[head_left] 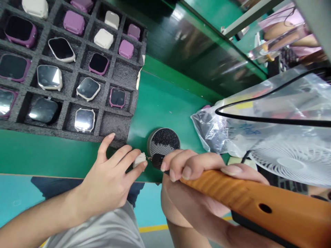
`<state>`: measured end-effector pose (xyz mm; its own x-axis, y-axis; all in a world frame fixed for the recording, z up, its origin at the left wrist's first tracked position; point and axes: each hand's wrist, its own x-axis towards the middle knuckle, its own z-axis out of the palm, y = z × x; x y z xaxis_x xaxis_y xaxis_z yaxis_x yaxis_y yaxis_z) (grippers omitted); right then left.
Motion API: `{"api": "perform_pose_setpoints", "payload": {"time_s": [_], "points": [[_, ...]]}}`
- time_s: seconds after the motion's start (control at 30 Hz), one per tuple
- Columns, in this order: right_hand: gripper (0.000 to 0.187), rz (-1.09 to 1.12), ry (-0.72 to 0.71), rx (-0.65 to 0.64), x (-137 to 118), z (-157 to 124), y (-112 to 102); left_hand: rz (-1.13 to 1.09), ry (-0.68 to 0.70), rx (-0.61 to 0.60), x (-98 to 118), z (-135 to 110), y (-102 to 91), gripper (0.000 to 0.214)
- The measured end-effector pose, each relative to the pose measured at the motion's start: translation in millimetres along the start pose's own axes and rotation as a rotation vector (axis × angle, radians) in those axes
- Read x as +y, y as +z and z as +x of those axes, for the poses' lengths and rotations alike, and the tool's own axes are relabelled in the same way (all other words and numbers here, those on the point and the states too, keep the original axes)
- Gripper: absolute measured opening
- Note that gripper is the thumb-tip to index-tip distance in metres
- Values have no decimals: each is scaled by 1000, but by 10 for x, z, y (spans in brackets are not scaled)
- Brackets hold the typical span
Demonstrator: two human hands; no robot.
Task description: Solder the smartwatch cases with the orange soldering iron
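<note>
My left hand (113,175) pinches a small white watch case (139,159) between thumb and index finger at the front edge of the green bench. Its little finger stretches toward the foam tray. Wrapped around an orange electric screwdriver (248,198), my right hand (196,168) points its dark nose left. The thin metal tip reaches the right side of the case; whether it touches is too small to tell. Just behind the nose sits a round metal dish (163,142) holding tiny black and grey pieces.
A dark foam tray (102,140) holds several purple, white and black watch cases in compartments. Right of it lie a clear plastic bag (219,129), a black cable (271,120) and a white fan (292,162). Another person's arm (289,36) shows at the upper right.
</note>
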<state>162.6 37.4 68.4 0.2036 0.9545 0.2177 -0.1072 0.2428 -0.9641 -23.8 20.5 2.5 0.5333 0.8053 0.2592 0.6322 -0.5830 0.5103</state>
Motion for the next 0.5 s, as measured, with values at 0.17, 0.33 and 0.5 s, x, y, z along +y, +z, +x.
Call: {"api": "perform_pose_setpoints", "payload": {"time_s": [0.17, 0.33, 0.5], "points": [[42, -25, -4, 19, 23, 12, 50, -2, -10, -1, 2, -2, 16, 41], [40, -21, 5, -3, 18, 26, 72, 22, -15, 7, 3, 2, 25, 37], [38, -12, -15, -51, 32, 61, 107, 22, -19, 8, 1, 1, 30, 33]]}}
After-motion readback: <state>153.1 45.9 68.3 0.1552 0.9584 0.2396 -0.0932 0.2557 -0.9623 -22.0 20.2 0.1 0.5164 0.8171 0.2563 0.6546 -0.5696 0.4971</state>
